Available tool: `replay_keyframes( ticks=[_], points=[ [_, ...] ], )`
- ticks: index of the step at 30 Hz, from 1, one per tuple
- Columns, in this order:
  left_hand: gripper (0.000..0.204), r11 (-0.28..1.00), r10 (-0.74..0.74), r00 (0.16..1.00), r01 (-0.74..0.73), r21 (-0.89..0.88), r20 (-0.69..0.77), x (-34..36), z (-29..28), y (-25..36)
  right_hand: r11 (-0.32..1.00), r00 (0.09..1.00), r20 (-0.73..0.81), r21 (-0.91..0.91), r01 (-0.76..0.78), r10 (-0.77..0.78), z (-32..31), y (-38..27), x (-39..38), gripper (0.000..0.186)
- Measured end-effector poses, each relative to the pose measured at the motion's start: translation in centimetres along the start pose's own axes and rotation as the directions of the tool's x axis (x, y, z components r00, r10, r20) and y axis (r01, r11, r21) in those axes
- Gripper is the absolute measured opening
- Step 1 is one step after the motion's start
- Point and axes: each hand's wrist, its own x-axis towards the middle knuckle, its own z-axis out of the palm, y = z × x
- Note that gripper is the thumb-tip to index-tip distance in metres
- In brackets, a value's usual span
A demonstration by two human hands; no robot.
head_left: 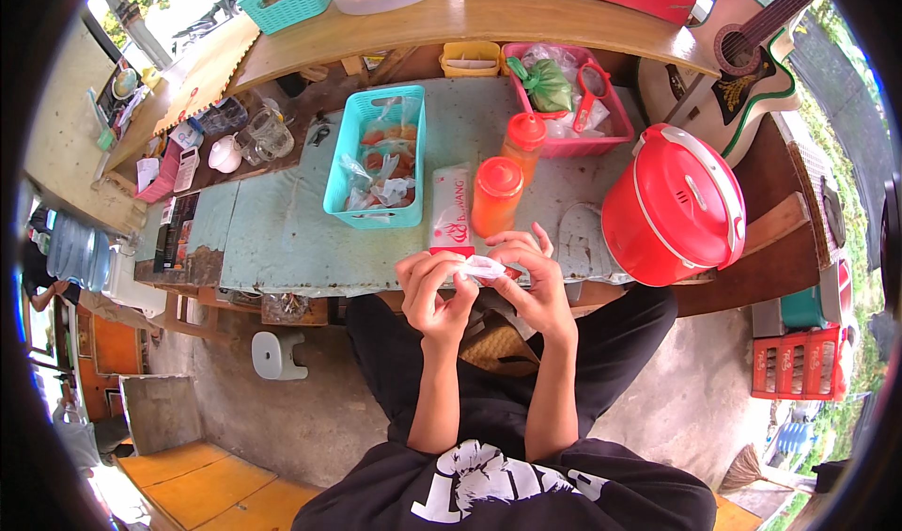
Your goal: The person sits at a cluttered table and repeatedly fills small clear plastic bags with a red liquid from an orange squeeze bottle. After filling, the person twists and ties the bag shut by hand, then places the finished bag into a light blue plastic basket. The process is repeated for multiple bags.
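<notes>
Flat white-and-red rectangular packet (451,197): red printed lettering and a red emblem; it lies on the worn blue-green tabletop (282,216), beside two orange plastic squeeze bottles (495,202).
Black cloth T-shirt (564,507): large white print, partly creased.
Red plastic crate (799,364): pale writing, too small to read.
Small piece of thin translucent plastic (483,267): whitish, crumpled, shiny; between both hands, near the table's front edge.
Left hand (438,293): thumb and fingertips pinched together on the plastic's left end.
Right hand (534,287): thumb and forefinger closed on its right end, other fingers loosely bent.
</notes>
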Motion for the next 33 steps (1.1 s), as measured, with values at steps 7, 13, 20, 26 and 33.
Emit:
replay_keyframes(
  ticks=[7,13,20,26,33],
  points=[
    [0.018,0.851,-0.324,0.943,0.328,-0.41,0.081,-0.3,0.5,0.4,0.977,0.994,0.004,0.185,-0.11,0.111,1.2,0.8,-0.1,0.017],
    [0.029,0.849,-0.305,0.942,0.336,-0.407,0.141,-0.5,0.1,0.2,0.954,0.995,0.013,0.284,-0.097,0.098,1.3,1.6,-0.3,0.014],
    [0.026,0.824,-0.258,0.898,0.397,-0.404,0.356,0.2,-1.1,0.3,0.975,0.991,0.13,0.219,-0.042,0.013,0.1,2.0,-0.5,0.015],
    [0.021,0.722,-0.36,0.872,0.486,-0.493,0.331,0.2,-1.0,0.2,0.966,0.984,0.165,0.239,-0.102,0.063,0.2,1.8,-0.5,0.015],
    [0.028,0.997,-0.078,0.945,0.068,0.044,0.318,2.0,-1.3,0.4,0.97,0.987,-0.065,0.206,-0.128,0.144,1.2,2.3,-0.4,0.016]
  ],
)
